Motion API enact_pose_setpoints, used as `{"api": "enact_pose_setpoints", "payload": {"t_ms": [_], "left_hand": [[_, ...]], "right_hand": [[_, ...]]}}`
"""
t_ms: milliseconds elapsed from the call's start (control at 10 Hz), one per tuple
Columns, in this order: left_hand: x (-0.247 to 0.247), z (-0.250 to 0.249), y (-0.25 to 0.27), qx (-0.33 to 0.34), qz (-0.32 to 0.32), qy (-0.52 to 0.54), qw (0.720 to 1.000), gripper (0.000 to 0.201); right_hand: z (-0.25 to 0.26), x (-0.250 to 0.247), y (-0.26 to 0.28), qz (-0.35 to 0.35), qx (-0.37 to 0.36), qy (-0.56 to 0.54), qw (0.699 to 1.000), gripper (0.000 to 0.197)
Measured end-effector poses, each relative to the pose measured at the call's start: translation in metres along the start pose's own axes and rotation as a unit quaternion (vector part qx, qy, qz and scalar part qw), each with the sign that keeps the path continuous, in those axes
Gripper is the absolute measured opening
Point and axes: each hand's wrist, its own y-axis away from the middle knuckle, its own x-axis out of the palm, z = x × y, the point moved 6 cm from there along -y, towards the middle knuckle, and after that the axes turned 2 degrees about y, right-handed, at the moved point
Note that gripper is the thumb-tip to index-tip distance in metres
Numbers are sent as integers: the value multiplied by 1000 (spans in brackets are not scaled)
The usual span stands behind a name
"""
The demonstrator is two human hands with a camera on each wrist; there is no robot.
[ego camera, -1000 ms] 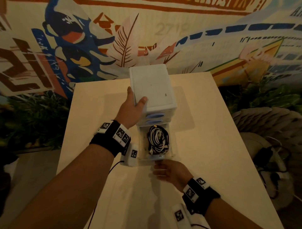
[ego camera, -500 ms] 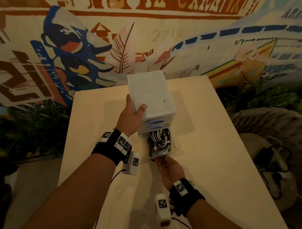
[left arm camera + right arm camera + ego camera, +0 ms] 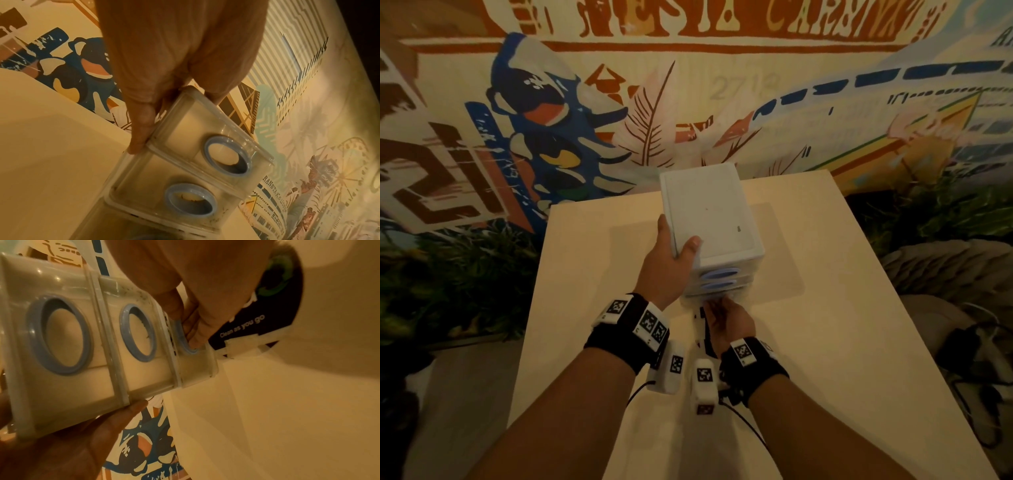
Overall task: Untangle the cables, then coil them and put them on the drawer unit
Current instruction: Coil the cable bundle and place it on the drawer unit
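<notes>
Head view: drawer unit (image 3: 710,219) is stood upright on the counter (image 3: 842,325), long axis vertical, fronts turned toward the person; its top corner is gripped by the left hand (image 3: 669,263). Cables are not seen, probably shut inside. Left wrist view: light, stiff, smooth plastic is judged. Right wrist view: bottom drawer's ring (image 3: 183,337) is hooked by curled right hand (image 3: 197,308) fingers, the best hold.

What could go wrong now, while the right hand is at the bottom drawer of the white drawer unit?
1. The right hand has fingers in the bottom drawer ring pull; they might get pinched.
2. The left hand grips only one top corner of the drawer unit, so the unit could slide or tip on the table.
</notes>
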Motion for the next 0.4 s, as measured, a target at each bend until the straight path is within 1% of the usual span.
{"api": "enact_pose_setpoints", "payload": {"t_ms": [100,200,300,400], "left_hand": [[2,0,-3,1,0,5,1000,84],[2,1,-4,4,0,10,1000,83],[4,1,-3,8,1,19,1000,82],[1,-4,2,24,3,11,1000,71]], "right_hand": [[4,7,-9,-9,17,18,1000,34],[3,3,-10,-11,23,6,1000,24],[6,1,-7,7,24,30,999,20],[18,-8,-3,25,38,82,996,23]]}}
